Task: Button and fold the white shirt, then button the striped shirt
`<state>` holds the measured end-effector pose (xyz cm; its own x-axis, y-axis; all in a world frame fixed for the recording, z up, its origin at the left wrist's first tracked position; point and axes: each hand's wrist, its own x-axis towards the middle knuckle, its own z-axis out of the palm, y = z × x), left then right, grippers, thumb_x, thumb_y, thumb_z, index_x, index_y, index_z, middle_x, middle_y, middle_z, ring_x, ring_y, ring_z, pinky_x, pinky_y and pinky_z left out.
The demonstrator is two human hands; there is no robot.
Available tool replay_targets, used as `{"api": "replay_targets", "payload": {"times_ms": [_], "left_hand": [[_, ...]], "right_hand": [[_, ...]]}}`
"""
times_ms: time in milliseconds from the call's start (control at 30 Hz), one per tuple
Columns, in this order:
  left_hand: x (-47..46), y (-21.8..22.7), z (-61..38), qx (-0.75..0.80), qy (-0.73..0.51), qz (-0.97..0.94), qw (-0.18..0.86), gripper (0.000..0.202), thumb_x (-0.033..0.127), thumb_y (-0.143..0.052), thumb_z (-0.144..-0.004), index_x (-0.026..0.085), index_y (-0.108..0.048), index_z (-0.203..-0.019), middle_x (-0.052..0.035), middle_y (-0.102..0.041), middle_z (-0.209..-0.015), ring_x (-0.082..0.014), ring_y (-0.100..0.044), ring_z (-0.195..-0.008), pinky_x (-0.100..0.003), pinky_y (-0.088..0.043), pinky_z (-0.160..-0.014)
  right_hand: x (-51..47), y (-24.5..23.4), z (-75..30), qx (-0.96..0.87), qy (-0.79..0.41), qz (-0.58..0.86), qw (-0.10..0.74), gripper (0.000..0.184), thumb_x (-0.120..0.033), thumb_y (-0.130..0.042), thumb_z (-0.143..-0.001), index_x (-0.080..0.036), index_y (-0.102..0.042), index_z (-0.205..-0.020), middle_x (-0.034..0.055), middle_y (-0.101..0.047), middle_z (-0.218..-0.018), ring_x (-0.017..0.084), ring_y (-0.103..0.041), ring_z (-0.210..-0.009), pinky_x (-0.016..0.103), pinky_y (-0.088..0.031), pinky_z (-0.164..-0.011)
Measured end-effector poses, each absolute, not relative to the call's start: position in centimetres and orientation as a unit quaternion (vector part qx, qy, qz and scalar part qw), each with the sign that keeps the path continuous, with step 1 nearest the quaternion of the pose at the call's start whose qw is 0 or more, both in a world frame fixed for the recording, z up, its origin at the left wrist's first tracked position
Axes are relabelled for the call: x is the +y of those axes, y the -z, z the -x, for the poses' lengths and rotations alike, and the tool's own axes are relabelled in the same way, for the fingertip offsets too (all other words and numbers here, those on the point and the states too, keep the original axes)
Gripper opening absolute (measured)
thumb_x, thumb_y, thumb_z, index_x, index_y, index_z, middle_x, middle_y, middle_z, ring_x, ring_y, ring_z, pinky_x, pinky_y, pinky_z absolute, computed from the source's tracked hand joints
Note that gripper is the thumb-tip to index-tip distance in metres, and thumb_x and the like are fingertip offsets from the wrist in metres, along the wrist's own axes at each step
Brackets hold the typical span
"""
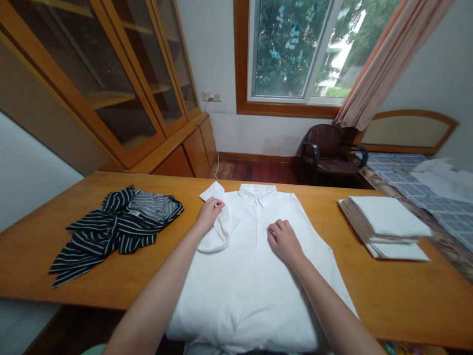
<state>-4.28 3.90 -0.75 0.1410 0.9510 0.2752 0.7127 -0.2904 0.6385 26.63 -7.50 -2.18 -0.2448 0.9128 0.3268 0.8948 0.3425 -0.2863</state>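
A white collared shirt [244, 276] lies spread front-up on the wooden table [388, 296], collar toward the window. My left hand [209, 213] pinches the shirt's left sleeve, which is folded in over the shoulder area. My right hand [284, 241] rests on the chest of the shirt just right of the button placket, fingers curled and pressing the cloth down.
A crumpled dark blue and white striped garment [114, 224] lies on the table at the left. A stack of folded white cloth [388, 224] sits at the right. Beyond are a dark armchair [328, 150], a bed [436, 197], a glass-door cabinet [121, 84] and a window.
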Motion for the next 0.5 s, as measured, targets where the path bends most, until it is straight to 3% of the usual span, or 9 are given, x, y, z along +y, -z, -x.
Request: {"api": "replay_targets", "payload": {"times_ms": [233, 500], "left_hand": [[3.0, -2.3, -1.9, 0.492, -0.371, -0.757, 0.217, 0.012, 0.023, -0.058, -0.090, 0.020, -0.068, -0.083, -0.0030, -0.064, -0.090, -0.0182, -0.061, -0.088, -0.029, -0.048, -0.082], [3.4, -0.9, -9.1, 0.472, -0.330, -0.777, 0.255, 0.011, 0.021, -0.063, -0.089, 0.019, -0.072, -0.083, -0.0039, -0.066, -0.089, -0.0176, -0.062, -0.085, -0.028, -0.048, -0.081]], "right_hand": [[-7.5, 2.1, -26.8, -0.790, -0.032, 0.565, 0.238, 0.009, -0.020, -0.054, -0.094, -0.021, -0.063, -0.091, 0.0068, -0.060, -0.091, 0.024, -0.049, -0.090, 0.035, -0.039, -0.079], [-7.7, 1.6, -27.0, -0.796, -0.049, 0.544, 0.261, 0.018, -0.019, -0.051, -0.095, -0.019, -0.064, -0.083, 0.0065, -0.062, -0.085, 0.022, -0.051, -0.086, 0.034, -0.039, -0.078]]}}
